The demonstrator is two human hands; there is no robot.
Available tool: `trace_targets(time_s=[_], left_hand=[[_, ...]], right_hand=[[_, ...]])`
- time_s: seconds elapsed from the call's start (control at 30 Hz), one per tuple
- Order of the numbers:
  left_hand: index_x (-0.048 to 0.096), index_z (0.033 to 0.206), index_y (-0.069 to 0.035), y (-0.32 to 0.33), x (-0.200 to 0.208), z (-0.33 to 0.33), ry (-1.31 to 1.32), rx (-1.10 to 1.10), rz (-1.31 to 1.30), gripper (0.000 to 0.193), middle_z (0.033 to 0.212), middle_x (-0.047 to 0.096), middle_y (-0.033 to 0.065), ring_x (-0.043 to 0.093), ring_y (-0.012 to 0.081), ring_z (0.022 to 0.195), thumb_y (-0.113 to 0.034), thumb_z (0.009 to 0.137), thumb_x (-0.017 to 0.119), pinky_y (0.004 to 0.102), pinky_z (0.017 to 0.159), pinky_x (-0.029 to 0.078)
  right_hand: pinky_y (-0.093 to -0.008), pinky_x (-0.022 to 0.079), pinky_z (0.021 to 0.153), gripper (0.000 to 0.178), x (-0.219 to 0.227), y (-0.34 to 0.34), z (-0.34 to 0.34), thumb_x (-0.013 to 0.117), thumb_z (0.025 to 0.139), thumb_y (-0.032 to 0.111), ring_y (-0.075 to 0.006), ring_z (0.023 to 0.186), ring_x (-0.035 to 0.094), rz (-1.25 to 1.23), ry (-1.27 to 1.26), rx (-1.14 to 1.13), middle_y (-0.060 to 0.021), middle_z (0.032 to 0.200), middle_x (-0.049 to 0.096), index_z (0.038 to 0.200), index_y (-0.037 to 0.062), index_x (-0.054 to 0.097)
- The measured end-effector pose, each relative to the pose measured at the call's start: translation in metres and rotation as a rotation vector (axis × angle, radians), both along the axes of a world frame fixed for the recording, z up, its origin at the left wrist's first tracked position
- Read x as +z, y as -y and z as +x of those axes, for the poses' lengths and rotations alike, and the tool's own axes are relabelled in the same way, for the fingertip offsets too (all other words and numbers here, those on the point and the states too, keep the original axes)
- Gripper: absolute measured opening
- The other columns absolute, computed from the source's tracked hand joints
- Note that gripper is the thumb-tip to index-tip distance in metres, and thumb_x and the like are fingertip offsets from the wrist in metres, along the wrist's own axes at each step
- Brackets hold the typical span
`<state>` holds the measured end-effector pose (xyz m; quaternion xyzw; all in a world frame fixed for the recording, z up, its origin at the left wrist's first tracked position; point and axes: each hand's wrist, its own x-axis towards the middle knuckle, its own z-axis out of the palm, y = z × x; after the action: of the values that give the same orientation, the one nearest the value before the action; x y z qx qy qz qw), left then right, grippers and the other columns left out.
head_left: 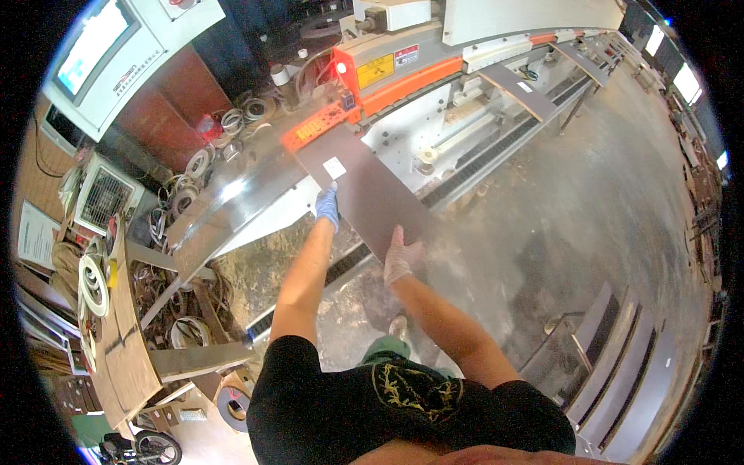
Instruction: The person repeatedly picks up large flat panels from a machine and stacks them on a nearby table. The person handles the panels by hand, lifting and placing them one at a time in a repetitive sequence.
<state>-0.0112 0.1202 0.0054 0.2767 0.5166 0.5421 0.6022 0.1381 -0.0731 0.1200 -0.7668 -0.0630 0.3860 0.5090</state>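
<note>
A long dark brown panel (pixel 368 182) with a small white label (pixel 334 168) lies across the front of an edge-banding machine (pixel 399 66). Its far end meets the orange infeed guide (pixel 314 128). My left hand (pixel 327 207), in a blue glove, grips the panel's left long edge near the label. At the near right corner, my right hand (pixel 401 258), in a pale glove, is closed on the panel with the thumb on top. The fingers of both hands are partly hidden beneath it.
Further along the machine rest another brown panel (pixel 518 90) and a smaller-looking one (pixel 580 62). Several panels (pixel 620 368) stand at lower right. Coils of edge banding (pixel 186 194) crowd the left, near a wooden bench (pixel 120 349). A control screen (pixel 93 50) is at upper left.
</note>
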Motion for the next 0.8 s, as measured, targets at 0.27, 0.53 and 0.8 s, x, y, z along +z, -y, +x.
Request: trace_targets(time_s=[0.27,0.53,0.8], left_hand=[[0.048,0.111,-0.002,-0.079,-0.031,0.019,0.264,0.071,-0.042,0.037,0.102,0.054,0.0083,0.051,0.0204,0.090,-0.025,0.083,0.052,0.0338,0.080,0.041],[0.052,0.104,-0.006,-0.110,-0.039,0.037,0.265,-0.100,-0.041,0.031,0.094,0.055,0.0095,0.053,0.0234,0.083,-0.029,0.085,0.043,0.0366,0.078,0.042],[0.034,0.129,-0.006,-0.087,0.069,0.153,0.344,-0.310,-0.243,0.059,0.131,0.037,0.0110,0.036,0.0302,0.117,-0.046,0.086,0.032,0.0415,0.099,0.027]], right_hand=[[-0.0344,0.025,0.100,0.079,-0.029,-0.070,-0.001,0.058,0.080,0.035,-0.0281,0.123,0.028,0.065,-0.155,-0.187,-0.0146,0.137,0.022,0.134,0.0019,0.011],[-0.0339,0.029,0.097,0.068,-0.012,-0.087,0.047,0.060,0.078,0.028,-0.0294,0.115,0.037,0.083,0.137,-0.173,-0.0193,0.126,0.037,0.128,-0.0023,0.025],[-0.0383,0.032,0.093,0.069,-0.029,-0.104,0.111,0.063,0.073,0.038,-0.0304,0.111,0.041,-0.013,-0.128,-0.214,-0.0194,0.118,0.044,0.121,-0.0006,0.033]])
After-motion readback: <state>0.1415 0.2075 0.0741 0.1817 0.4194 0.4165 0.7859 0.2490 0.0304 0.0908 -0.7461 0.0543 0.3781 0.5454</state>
